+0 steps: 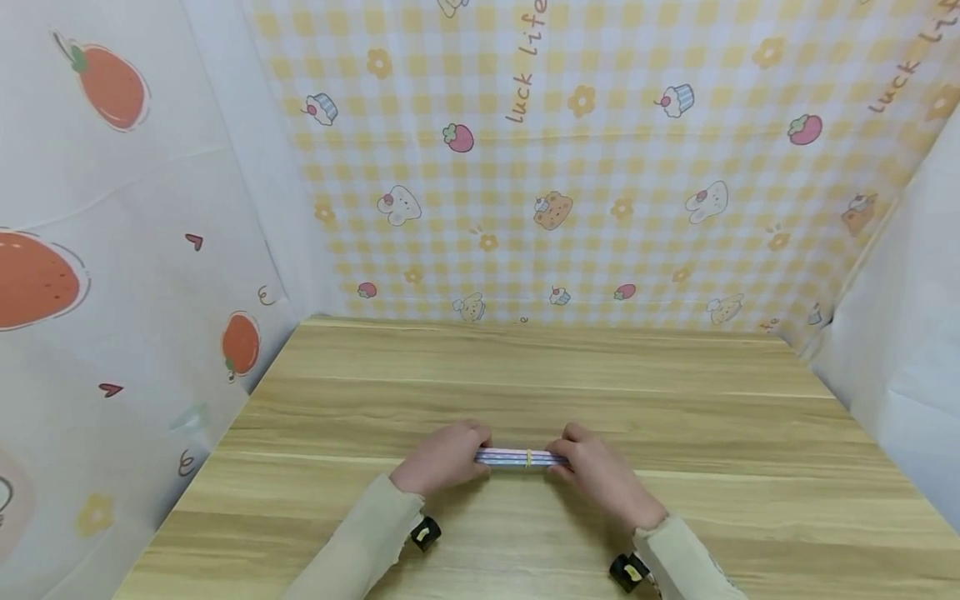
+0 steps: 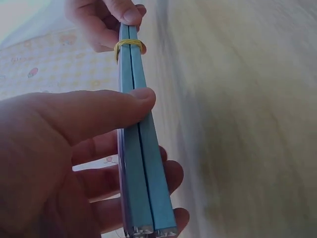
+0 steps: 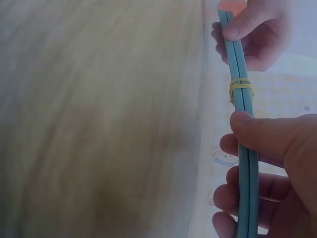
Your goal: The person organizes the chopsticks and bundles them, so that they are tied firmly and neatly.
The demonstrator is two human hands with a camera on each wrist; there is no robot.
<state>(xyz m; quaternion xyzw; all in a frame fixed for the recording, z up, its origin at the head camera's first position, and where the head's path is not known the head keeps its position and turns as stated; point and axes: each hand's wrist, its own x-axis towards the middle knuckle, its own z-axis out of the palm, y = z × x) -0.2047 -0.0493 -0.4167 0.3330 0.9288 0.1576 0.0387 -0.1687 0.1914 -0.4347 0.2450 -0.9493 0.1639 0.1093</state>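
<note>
A bundle of slim, straight-sided sticks (image 1: 504, 457) in pale blue and pinkish purple is held level above the table, kind unclear. My left hand (image 1: 448, 458) grips one end, its thumb (image 2: 141, 95) lying over the two blue sticks on one side and its fingers curled behind. At the opposite end my right hand (image 1: 602, 477) grips it likewise, thumb (image 3: 242, 124) on the blue side. A yellow rubber band (image 3: 241, 88) circles the bundle between the hands, closer to the right one. Shiny stick ends (image 2: 143, 229) show beyond my left thumb.
Beneath the hands spreads a wood-grain table (image 1: 540, 375). A yellow checked cloth (image 1: 585, 167) hangs behind it. A white fruit-print cloth (image 1: 165, 217) is on the left, and a white sheet (image 1: 900, 333) on the right. Black wrist cameras (image 1: 426, 533) sit by both sleeves.
</note>
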